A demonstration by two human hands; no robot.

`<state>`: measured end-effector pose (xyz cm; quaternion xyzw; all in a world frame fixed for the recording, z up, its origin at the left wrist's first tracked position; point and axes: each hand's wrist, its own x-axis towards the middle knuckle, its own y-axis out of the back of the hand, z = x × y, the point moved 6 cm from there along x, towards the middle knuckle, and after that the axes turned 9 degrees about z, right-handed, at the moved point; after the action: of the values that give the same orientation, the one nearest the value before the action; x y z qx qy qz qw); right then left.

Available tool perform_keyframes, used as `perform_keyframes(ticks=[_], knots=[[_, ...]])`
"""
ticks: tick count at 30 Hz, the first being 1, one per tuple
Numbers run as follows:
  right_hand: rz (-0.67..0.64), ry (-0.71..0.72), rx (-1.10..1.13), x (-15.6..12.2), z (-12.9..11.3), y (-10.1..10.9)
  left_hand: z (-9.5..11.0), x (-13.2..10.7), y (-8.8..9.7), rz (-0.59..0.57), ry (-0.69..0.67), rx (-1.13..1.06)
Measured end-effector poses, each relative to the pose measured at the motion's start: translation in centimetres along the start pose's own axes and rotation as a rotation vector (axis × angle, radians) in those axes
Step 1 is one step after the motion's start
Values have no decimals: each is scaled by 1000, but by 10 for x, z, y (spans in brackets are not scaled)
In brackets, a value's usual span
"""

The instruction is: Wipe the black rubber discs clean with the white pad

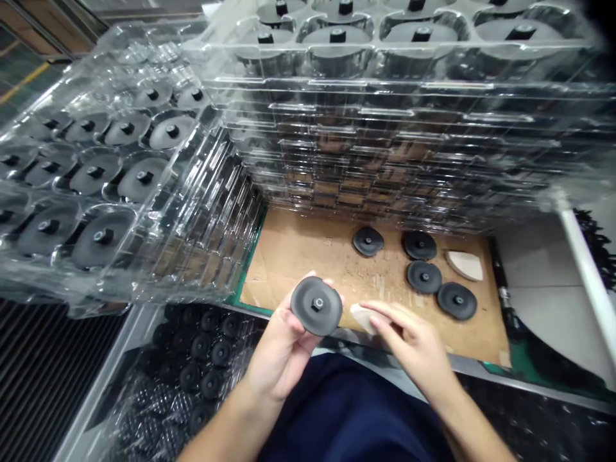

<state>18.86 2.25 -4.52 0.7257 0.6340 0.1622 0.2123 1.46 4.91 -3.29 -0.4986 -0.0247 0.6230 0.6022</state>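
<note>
My left hand [282, 350] holds a round black rubber disc [316, 306] with a small hub in its middle, face up, above the near edge of the cardboard sheet [298, 256]. My right hand [411, 340] lies just to the right of it, its fingers closed on a small white piece [362, 316]. Several loose black discs [423, 277] lie on the cardboard further right, with a white wedge-shaped piece [466, 264] beside them.
Tall stacks of clear plastic trays holding black discs stand at the left [110, 173] and at the back [409, 115]. A bin of black discs [202, 359] sits low at the left. A white bar [584, 263] runs down the right side.
</note>
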Motion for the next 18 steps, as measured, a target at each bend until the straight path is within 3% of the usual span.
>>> perform_keyframes(ticks=[2,4,7,9,10,11,13,16,18], knots=[[3,-32,-27,-2,20,-12,-2,0,-1,17,15,-12],[21,-43,-25,1,18,-14,-4,0,-3,35,27,-10],[172,-5,9,11,-23,6,-8,-1,-7,52,30,17],[319,159,54,14,-67,22,-9,-2,-9,39,21,38],[324,284,72,13,-89,24,-10,-3,-10,23,19,54],[295,397,90,12,-108,23,-10,-3,-11,9,17,75],[119,506,113,9,-128,11,-8,-4,-10,7,10,119],[-119,451,89,12,-128,-8,-6,-4,-8,52,0,140],[-19,451,34,16,-127,-6,-9,-5,-10,33,30,137]])
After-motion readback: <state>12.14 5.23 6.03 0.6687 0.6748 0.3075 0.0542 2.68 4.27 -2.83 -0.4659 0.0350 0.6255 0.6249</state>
